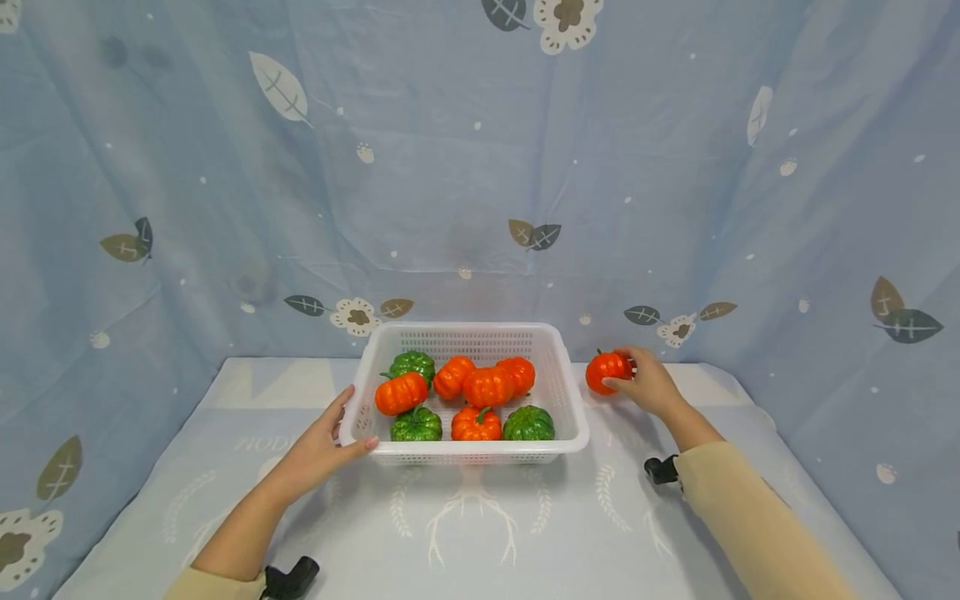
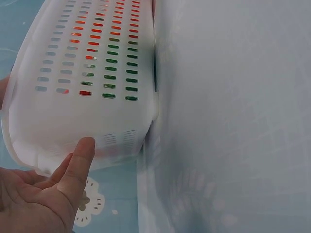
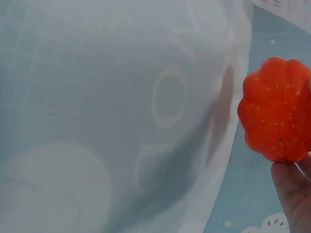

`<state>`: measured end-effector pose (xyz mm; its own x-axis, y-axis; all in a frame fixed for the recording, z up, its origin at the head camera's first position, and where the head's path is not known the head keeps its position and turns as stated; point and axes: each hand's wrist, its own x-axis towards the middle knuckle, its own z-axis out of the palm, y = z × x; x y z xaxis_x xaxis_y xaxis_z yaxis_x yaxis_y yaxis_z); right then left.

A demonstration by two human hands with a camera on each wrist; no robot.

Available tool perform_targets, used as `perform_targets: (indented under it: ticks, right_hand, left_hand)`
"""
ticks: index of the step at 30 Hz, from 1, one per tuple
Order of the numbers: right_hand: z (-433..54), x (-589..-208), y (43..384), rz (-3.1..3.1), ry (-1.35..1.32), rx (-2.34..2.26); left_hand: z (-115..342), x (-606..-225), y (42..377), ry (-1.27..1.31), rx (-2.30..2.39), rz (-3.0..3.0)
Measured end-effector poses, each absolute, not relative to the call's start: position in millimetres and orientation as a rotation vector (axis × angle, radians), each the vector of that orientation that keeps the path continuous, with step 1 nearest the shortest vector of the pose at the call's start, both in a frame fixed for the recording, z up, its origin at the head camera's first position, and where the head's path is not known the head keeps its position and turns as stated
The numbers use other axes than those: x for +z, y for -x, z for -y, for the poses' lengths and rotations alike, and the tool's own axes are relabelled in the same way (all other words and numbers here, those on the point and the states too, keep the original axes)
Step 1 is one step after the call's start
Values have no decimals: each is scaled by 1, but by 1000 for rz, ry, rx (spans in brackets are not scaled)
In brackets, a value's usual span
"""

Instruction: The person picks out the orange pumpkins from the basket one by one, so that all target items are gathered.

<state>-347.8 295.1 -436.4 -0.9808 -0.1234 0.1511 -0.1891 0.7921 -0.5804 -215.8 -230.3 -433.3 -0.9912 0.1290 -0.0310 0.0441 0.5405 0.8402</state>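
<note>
A small orange pumpkin (image 1: 606, 372) with a green stem is in my right hand (image 1: 643, 379), gripped between thumb and fingers to the right of the basket. In the right wrist view the ribbed, speckled pumpkin (image 3: 276, 110) appears held just off the cloth. My left hand (image 1: 322, 446) touches the front left corner of a white plastic basket (image 1: 480, 448), its thumb at the front rim and its fingers along the left side. Fairly straight fingers lie against the basket wall (image 2: 82, 116) in the left wrist view. Inside the basket are several orange pumpkins (image 1: 487, 387) and three green ones (image 1: 529, 423).
The basket stands toward the back of a table covered with a pale patterned cloth (image 1: 472, 533). Blue curtain fabric (image 1: 450, 167) with leaf and flower prints hangs behind and at both sides. A black strap mount (image 1: 662, 470) sits at the right wrist, another (image 1: 292, 577) at the left.
</note>
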Motion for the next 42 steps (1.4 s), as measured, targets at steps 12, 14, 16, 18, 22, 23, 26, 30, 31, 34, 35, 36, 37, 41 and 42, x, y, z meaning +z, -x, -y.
perform_targets:
  ticks: [12,14,16,18,22,23,26,30,31,34,35,36,37,41,42]
  right_hand:
    - [-292,-442,356,2921,-193,1010]
    - [-292,-443,356,2924,-179,1024]
    - [-292,-443,354,2922,-164,1037]
    - [-292,-444,352,2912,-145,1046]
    - [-290,-443,347,2882,-81,1087]
    - [-290,-442,346,2879,-67,1099]
    - [-291,-441,343,2898,-31,1131]
    - [-298,-440,338,2957,-18,1129]
    - [-299,-440,336,2969,-11,1132]
    - [-303,-437,330,3003,0,1134]
    - [-303,-436,328,3013,5,1134]
    - [-304,-435,326,3020,13,1143]
    - [-304,-435,325,3028,21,1153]
    - [-306,-435,320,3052,20,1180]
    - [-307,-436,320,3052,18,1190]
  left_hand:
    - [231,-433,217,-142,1439,-2689]
    - [231,-433,217,-144,1445,-2688]
    - [231,-433,217,-142,1447,-2688]
    - [232,-434,217,-134,1448,-2689]
    - [232,-434,217,-113,1449,-2694]
    - [232,-434,217,-109,1452,-2692]
    - [232,-435,217,-102,1452,-2690]
    - [231,-435,216,-98,1451,-2690]
    - [231,-436,216,-99,1457,-2687]
    - [230,-436,216,-102,1468,-2682]
    - [230,-436,216,-101,1471,-2680]
    - [230,-436,216,-102,1474,-2678]
    - [230,-437,217,-102,1474,-2678]
    - [229,-437,217,-98,1474,-2679]
    - [229,-438,217,-99,1472,-2678]
